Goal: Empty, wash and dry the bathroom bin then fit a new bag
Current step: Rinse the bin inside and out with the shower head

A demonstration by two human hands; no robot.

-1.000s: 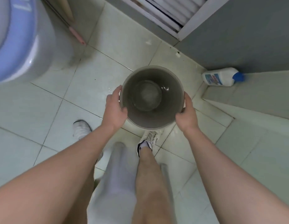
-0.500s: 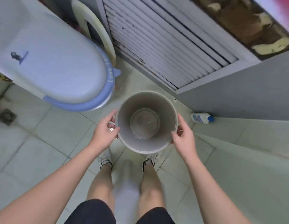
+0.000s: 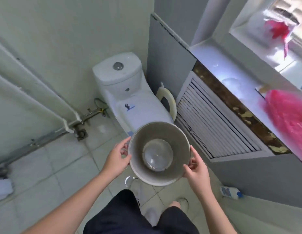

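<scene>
Both bare forearms reach forward from lower frame corners, converging toward centre. Left hand (image 3: pixel 117 158) curled, thumb up top, fingers wrapped on left side of bin (image 3: pixel 170 132) rim. Right hand (image 3: pixel 196 169) mirrors it on right side, thumb and fingers pinching rim. Wrists roughly level, palms facing each other. Bare knees, dark shorts below.

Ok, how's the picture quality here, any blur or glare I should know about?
Head view: the pink bag at right is smeared by motion blur, the window is blown out, the wide lens bends the walls, and the bin held by both hands stays fairly sharp.
</scene>
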